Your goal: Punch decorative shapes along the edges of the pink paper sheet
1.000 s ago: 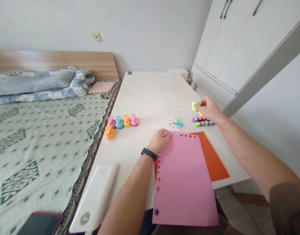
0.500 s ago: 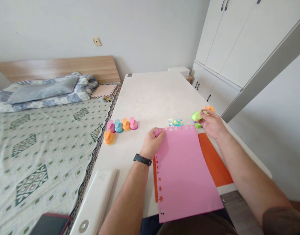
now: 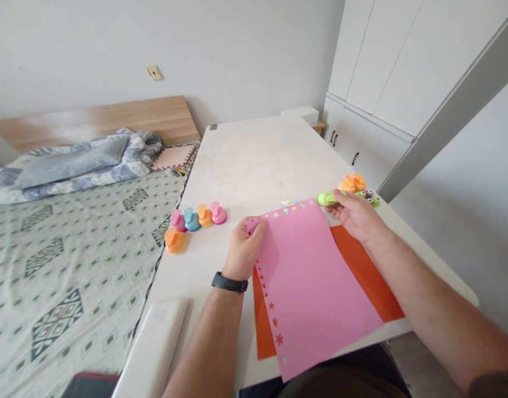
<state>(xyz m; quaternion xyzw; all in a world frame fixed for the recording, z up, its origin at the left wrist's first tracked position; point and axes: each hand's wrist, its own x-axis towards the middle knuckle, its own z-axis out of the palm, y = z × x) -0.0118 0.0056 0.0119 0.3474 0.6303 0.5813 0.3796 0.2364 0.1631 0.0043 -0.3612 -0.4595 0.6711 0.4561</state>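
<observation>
My left hand (image 3: 246, 246) pinches the top left corner of a pink sheet of paper (image 3: 315, 287), thumb on top. Small shapes such as stars, a crown and flowers are cut out along its left and top edges. A light green craft punch (image 3: 329, 198) is in my right hand (image 3: 355, 215), held at the sheet's top right corner. Whether the paper sits inside the punch's slot I cannot tell. Beneath the pink sheet lies an orange sheet (image 3: 361, 271), showing on both sides. Cut-out confetti (image 3: 287, 203) lies just behind the top edge, partly hidden.
Several pink, blue and orange craft punches (image 3: 204, 215) stand on the white table (image 3: 254, 160) left of the paper. More orange punches (image 3: 353, 182) and green ones lie beyond my right hand. A long white device (image 3: 156, 342) rests at the table's left edge, beside the bed (image 3: 92, 249).
The green punch has come down and left to the sheet's top right corner. The pink sheet is raised and tilted, now covering much of the confetti.
</observation>
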